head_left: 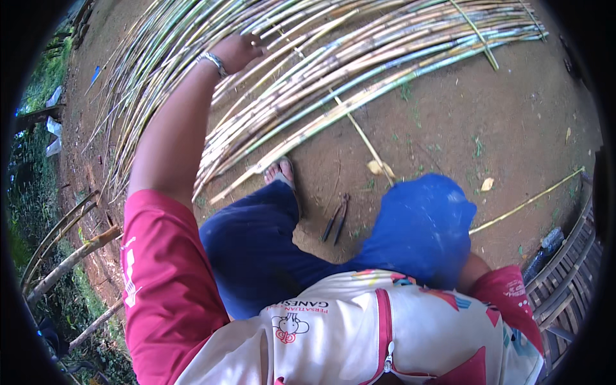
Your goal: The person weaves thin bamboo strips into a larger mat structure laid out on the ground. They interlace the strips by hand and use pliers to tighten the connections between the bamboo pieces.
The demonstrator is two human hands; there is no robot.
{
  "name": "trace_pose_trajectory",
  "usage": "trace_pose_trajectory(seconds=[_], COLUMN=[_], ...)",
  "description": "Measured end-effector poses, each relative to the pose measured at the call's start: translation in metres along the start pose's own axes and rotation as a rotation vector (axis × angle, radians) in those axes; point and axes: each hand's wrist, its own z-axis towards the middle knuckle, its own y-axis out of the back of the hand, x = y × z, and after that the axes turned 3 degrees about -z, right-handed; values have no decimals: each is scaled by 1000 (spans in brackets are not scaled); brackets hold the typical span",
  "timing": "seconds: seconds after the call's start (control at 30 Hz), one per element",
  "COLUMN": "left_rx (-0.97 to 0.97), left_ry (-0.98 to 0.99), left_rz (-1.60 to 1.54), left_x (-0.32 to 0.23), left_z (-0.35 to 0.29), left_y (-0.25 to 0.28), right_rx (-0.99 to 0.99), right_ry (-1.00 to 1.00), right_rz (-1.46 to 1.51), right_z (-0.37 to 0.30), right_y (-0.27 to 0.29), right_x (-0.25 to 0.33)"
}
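My left arm reaches out over a spread of long, thin bamboo poles (308,90) lying side by side on the ground. My left hand (240,52), with a silver bracelet (212,63) at the wrist, is above the poles. Its fingers look stretched and slightly apart, with nothing visible in them. Only a bit of my right forearm (473,273) shows beside my bent blue-trousered knee (420,221); the right hand is hidden. A pair of pincers (337,218) with dark handles lies on the soil between my legs, near my sandalled foot (281,172).
Thin cross sticks (478,35) run across the poles at the right. Another stick (529,202) lies on the bare soil, near a dry leaf (487,184). A slatted bamboo bench (568,282) and a plastic bottle (552,239) are at right. Wooden rails (74,260) border greenery at left.
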Motion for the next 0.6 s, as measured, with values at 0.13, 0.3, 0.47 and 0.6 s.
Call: trace_pose_trajectory(seconds=[0.13, 0.3, 0.47, 0.6], left_rx=[81, 20, -159, -242], left_ry=[0, 125, 176, 164], left_rz=[-108, -169, -295, -215], left_x=[75, 154, 165, 181], left_z=[30, 71, 139, 189], left_y=[-65, -111, -106, -103], right_rx=[92, 266, 425, 306], right_ry=[-109, -233, -264, -355], right_rz=[-168, -282, -248, -251], right_z=[-4, 5, 11, -3], right_y=[24, 36, 19, 4], right_x=[-33, -53, -81, -23])
